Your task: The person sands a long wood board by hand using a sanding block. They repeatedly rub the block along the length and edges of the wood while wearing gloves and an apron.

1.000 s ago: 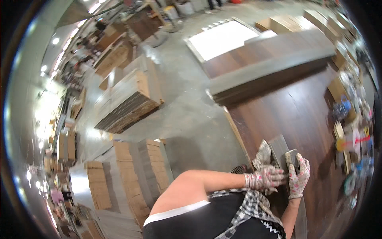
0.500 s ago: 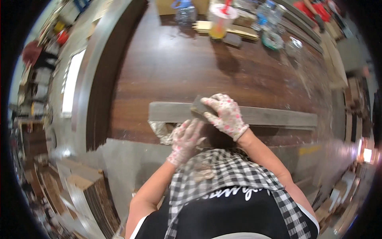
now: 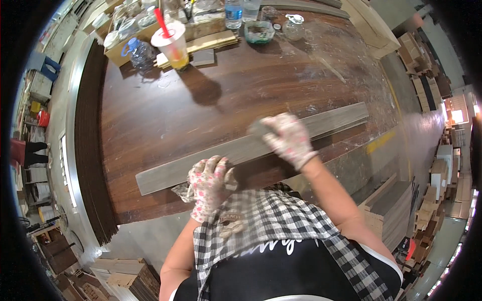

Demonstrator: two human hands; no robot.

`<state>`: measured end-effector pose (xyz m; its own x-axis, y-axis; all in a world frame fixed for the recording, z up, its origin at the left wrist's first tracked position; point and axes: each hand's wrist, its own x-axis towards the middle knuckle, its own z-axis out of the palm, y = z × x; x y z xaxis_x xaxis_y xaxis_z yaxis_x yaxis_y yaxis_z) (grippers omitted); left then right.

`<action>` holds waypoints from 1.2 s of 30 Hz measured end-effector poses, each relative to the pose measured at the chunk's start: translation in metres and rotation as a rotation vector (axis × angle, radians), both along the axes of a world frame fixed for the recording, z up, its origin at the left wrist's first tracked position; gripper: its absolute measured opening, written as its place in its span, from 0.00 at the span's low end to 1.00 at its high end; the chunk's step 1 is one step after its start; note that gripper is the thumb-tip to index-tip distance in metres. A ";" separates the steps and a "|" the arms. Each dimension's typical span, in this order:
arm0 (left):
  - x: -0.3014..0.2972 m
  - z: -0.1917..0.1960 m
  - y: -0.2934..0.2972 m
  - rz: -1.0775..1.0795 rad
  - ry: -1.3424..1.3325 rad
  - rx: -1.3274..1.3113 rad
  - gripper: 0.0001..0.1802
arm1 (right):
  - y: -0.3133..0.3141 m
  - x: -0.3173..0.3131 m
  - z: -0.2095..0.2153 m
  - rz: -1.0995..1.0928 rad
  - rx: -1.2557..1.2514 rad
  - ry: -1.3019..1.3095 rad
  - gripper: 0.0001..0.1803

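Right fingers [image 3: 279, 124] clasp a block [image 3: 258, 130], left fingers [image 3: 211, 167] cover a rag [image 3: 183, 191] — grip unclear — black shirt [image 3: 286, 273] white-lettered.

Grey floor [image 3: 143, 246] bordered the dark-brown tabletop [image 3: 145, 115], which showed pale scuffs toward its right end. A yellow marking [image 3: 380, 142] lay on the floor to the right. Board stacks [image 3: 394, 215] stood at both lower sides. A bright opening [image 3: 457, 116], apparently a window, glared far right.

Two gloved hands [image 3: 207, 182] [image 3: 290, 138]; one red straw [image 3: 161, 23]; one green dish [image 3: 259, 33]; one apron [image 3: 271, 213]
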<state>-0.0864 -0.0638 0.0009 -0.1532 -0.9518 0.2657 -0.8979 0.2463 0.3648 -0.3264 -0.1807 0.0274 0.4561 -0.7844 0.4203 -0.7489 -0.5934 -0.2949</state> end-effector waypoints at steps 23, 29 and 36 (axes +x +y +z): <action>-0.095 -0.003 -0.052 -0.123 -0.059 -0.046 0.20 | -0.061 -0.176 0.001 0.178 0.265 0.008 0.16; -0.101 -0.002 -0.053 -0.117 -0.020 -0.056 0.20 | -0.110 -0.390 0.025 -0.292 0.392 0.128 0.21; -0.096 -0.002 -0.050 -0.095 -0.052 -0.036 0.18 | -0.131 -0.425 0.033 -0.268 0.716 -0.165 0.23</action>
<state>-0.1824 -0.1136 -0.0008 -0.2566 -0.9223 0.2890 -0.8873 0.3434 0.3078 -0.7514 -0.3119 0.0602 0.1883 -0.9647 -0.1839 -0.7533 -0.0217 -0.6574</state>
